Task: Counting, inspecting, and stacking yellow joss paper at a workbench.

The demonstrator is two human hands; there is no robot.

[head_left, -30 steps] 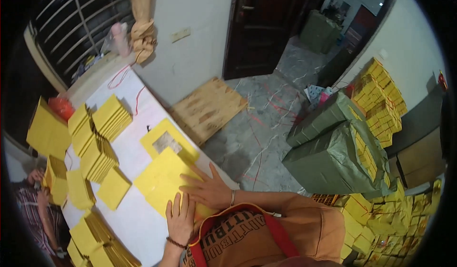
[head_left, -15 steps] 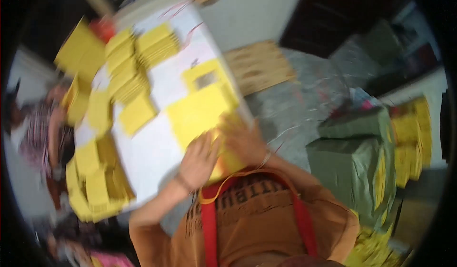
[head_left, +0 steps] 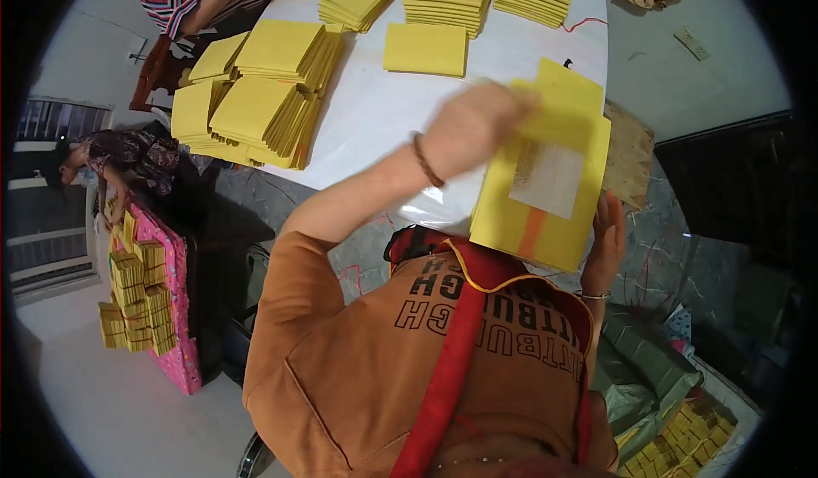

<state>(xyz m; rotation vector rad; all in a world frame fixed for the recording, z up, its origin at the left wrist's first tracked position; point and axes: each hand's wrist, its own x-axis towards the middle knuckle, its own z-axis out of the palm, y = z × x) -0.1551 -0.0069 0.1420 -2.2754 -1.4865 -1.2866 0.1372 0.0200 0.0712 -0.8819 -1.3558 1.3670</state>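
At the right edge of the white table lies a stack of yellow paper pieces. Its top piece bears a pale rectangular patch and an orange stripe. Over the far left part of this stack, my left hand is smeared by motion, so its fingers and anything in them cannot be made out. Along the stack's right side, my right hand has its fingers stretched out beside the edge, holding nothing visible. Another yellow piece reaches out beyond the stack's far end.
Piles of folded yellow paper stand on the white table at left, with more at the far side. A striped-sleeved person is at the far left; another bends over a pink-covered table. Green wrapped bundles stand at lower right.
My view has turned, so the table appears shifted. My left hand has lifted from the near part of the paper toward its far end; my right hand has moved from atop it to its right side.
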